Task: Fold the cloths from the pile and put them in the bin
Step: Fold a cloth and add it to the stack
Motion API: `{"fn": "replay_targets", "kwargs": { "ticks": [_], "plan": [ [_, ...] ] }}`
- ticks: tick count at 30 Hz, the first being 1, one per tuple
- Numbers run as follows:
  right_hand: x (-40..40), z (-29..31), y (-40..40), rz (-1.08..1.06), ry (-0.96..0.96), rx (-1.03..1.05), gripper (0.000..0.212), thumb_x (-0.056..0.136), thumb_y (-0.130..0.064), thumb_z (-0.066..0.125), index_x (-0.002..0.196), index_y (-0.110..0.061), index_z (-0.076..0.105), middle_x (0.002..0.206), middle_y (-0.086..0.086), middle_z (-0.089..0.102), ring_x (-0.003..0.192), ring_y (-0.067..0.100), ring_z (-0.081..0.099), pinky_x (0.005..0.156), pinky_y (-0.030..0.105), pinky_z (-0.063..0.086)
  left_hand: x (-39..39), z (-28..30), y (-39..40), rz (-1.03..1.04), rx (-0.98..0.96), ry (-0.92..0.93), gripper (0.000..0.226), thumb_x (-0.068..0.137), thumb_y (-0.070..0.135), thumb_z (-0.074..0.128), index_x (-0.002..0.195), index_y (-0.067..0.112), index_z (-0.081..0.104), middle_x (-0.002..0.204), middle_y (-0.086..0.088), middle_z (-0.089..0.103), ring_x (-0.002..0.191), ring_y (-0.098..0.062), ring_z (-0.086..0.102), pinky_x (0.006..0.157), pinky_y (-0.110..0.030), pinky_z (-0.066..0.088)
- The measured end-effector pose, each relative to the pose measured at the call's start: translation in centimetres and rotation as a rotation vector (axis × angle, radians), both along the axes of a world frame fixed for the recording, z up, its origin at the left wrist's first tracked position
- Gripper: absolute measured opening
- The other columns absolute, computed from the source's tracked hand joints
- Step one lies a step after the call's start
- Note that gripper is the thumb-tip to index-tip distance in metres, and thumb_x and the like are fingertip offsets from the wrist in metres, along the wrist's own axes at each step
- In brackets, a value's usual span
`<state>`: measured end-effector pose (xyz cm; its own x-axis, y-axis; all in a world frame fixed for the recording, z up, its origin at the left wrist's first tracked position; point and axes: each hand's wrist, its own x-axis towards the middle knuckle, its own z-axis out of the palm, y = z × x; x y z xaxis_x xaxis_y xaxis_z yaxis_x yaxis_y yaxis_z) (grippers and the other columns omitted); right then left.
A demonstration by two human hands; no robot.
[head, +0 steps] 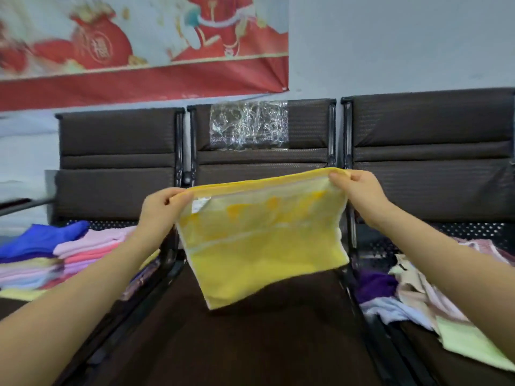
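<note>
A yellow cloth (pixel 262 240) hangs folded in the air above the middle seat (pixel 237 344). My left hand (pixel 160 210) pinches its upper left corner and my right hand (pixel 359 190) pinches its upper right corner. A small white label shows near the top left of the cloth. Folded cloths (pixel 55 257) in blue, pink, lilac and yellow are stacked on the left seat. A loose pile of unfolded cloths (pixel 423 299) in purple, cream, white and pale green lies on the right seat. No bin is in view.
A row of three dark brown seats with black metal frames stands against a pale wall. Clear plastic wrap (pixel 248 125) clings to the middle backrest. A red and white banner (pixel 139 51) hangs on the wall above.
</note>
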<state>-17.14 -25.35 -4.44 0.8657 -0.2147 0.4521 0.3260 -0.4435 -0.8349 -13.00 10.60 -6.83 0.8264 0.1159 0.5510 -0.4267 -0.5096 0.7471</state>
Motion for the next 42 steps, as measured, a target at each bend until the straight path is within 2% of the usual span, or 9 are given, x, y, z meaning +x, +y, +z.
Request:
{"fn": "replay_targets", "kwargs": {
  "ticks": [4,7,10,14,18,27,33,38,42],
  "plan": [
    [0.2,4.7,0.8,-0.064,-0.004,-0.148,0.029,0.091,-0.02,0.058,0.07,-0.001,0.061,0.069,0.01,0.045,0.07,0.017,0.042,0.062,0.031,0.029,-0.2,4.2,0.4,-0.038,0.241,-0.044,0.008,0.088,0.022,0.065,0.081,0.023,0.068,0.079,0.001,0.067,0.07,-0.007,0.055,0.065,-0.017,0.04],
    [-0.2,7.5,0.9,-0.065,-0.04,0.025,0.039,0.09,-0.02,0.059,0.093,0.019,0.06,0.078,0.01,0.052,0.076,0.018,0.049,0.069,0.031,0.038,-1.1,7.2,1.2,0.009,0.125,-0.146,0.007,0.09,0.019,0.062,0.089,0.018,0.069,0.078,0.003,0.065,0.076,-0.01,0.055,0.064,-0.014,0.04],
    [-1.1,8.7,2.2,0.009,-0.011,0.164,0.03,0.092,-0.017,0.058,0.099,0.012,0.063,0.085,0.01,0.062,0.077,0.02,0.06,0.074,0.034,0.049,-2.5,8.7,1.3,0.013,0.026,-0.165,0.01,0.093,0.021,0.057,0.09,0.02,0.066,0.079,0.014,0.061,0.072,-0.001,0.053,0.055,-0.002,0.036],
    [-1.9,9.6,3.4,0.214,0.1,0.462,0.02,0.093,-0.02,0.055,0.102,-0.007,0.066,0.083,0.007,0.068,0.074,0.023,0.066,0.071,0.034,0.056,-3.6,9.5,1.5,-0.055,-0.34,-0.121,0.01,0.092,0.026,0.059,0.093,0.02,0.068,0.088,0.005,0.066,0.084,-0.012,0.059,0.074,-0.022,0.049],
    [-1.8,8.0,3.2,0.301,0.318,0.503,0.023,0.092,-0.017,0.046,0.072,-0.013,0.057,0.06,0.003,0.058,0.055,0.021,0.059,0.053,0.026,0.054,-3.8,8.8,1.7,-0.121,-0.553,0.122,0.006,0.087,0.026,0.067,0.084,0.022,0.069,0.093,-0.002,0.069,0.086,-0.017,0.064,0.081,-0.032,0.053],
    [1.4,-6.5,0.8,0.002,0.661,-0.279,0.023,0.086,-0.007,0.056,0.064,-0.009,0.05,0.066,0.015,0.051,0.059,0.024,0.053,0.058,0.028,0.043,0.8,-4.5,0.6,-0.121,0.279,0.499,0.014,0.087,0.006,0.06,0.091,0.017,0.068,0.09,-0.001,0.065,0.086,-0.014,0.059,0.068,-0.021,0.045],
    [3.1,-10.1,1.0,-0.024,0.715,-0.718,0.036,0.082,-0.015,0.063,0.05,-0.013,0.047,0.052,0.003,0.042,0.054,0.016,0.042,0.048,0.027,0.029,4.6,-7.8,0.7,-0.093,0.801,0.474,0.028,0.085,0.014,0.059,0.112,0.019,0.066,0.113,-0.002,0.065,0.104,-0.018,0.058,0.09,-0.03,0.047],
    [4.7,-11.6,1.6,-0.066,0.81,-0.674,0.034,0.084,-0.006,0.057,0.053,-0.009,0.044,0.045,0.005,0.039,0.038,0.018,0.039,0.042,0.021,0.032,6.8,-9.2,0.3,-0.046,0.963,0.491,0.023,0.084,0.018,0.058,0.105,0.022,0.066,0.104,-0.001,0.065,0.095,-0.02,0.059,0.083,-0.036,0.051],
    [6.9,-13.6,1.3,-0.098,0.862,-0.307,0.028,0.088,0.005,0.057,0.065,-0.007,0.048,0.062,0.007,0.052,0.041,0.008,0.052,0.039,0.013,0.04,8.5,-11.9,0.0,0.042,0.905,0.613,0.037,0.081,0.0,0.06,0.116,0.011,0.062,0.104,-0.007,0.066,0.089,-0.022,0.062,0.079,-0.034,0.054]
  ]
}}
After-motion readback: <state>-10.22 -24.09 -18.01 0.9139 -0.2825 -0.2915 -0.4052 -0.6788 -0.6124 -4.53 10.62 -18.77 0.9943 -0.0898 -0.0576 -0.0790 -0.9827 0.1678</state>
